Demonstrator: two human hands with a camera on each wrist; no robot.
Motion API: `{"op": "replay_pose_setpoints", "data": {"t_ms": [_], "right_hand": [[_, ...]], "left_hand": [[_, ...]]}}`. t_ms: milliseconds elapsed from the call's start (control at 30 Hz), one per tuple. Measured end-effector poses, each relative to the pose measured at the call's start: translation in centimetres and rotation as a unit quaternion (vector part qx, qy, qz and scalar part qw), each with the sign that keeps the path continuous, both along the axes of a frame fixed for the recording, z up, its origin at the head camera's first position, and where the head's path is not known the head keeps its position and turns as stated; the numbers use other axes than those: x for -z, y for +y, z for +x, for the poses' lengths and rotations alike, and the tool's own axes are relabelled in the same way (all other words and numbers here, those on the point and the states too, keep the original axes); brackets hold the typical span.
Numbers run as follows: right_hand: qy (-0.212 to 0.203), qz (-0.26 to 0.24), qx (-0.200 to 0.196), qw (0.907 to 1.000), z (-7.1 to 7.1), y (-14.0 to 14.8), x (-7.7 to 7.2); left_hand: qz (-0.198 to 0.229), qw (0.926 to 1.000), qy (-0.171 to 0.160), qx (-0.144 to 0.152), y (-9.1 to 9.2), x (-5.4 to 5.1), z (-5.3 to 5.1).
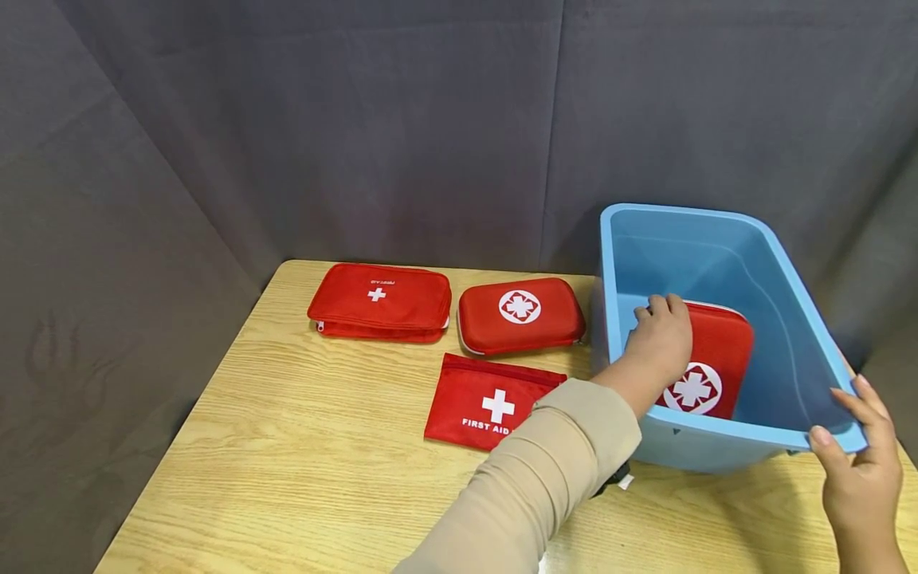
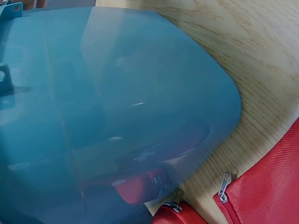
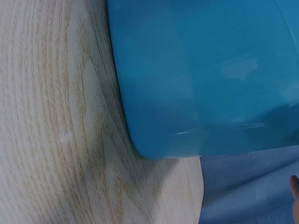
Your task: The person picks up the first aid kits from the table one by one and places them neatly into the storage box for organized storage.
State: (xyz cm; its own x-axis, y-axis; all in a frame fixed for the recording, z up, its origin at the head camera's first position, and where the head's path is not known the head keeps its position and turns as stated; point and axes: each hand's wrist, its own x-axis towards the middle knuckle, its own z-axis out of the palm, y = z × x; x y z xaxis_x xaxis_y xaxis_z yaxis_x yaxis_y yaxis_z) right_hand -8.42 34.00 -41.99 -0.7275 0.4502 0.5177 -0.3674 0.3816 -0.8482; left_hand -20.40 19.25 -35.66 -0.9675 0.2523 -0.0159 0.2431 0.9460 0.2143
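Note:
My left hand (image 1: 658, 335) reaches over the near-left rim of a light blue plastic bin (image 1: 724, 437). Its fingers curl at the left edge of a red first aid case (image 1: 727, 343) with a white round emblem, which leans inside; the thumb is hidden. At the bin's near right corner, my right hand (image 1: 864, 470) grips the rim between thumb and fingers. The left wrist view is mostly filled by the bin's outer wall (image 2: 140, 93). In the right wrist view a fingertip (image 3: 294, 186) shows at the edge, beside the bin wall (image 3: 210, 84).
Left of the bin lie a red hard case (image 1: 495, 327) with a round emblem, a red zipped bag (image 1: 351, 301) with a white cross, and a flat red pouch (image 1: 459, 399) partly covered by my left sleeve. All rest on a wooden table (image 1: 287, 462) before a grey curtain (image 1: 402, 143).

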Motion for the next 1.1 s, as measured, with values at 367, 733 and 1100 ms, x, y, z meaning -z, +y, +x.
{"op": "replay_pose_setpoints", "data": {"t_ms": [367, 733, 1100], "right_hand": [[-0.003, -0.040, -0.020, 0.9990, 0.2, 0.1, -0.2], [-0.007, -0.056, -0.034, 0.9978, 0.1, -0.2, -0.3], [-0.039, -0.004, -0.003, 0.9992, 0.2, -0.2, -0.5]], "left_hand": [[0.107, 0.9910, -0.071, 0.040, -0.8, -1.1, -0.5], [0.391, 0.9063, -0.128, 0.096, -5.5, -2.0, -0.8], [0.598, 0.7605, -0.227, 0.114, -9.5, -1.4, -0.4]]}}
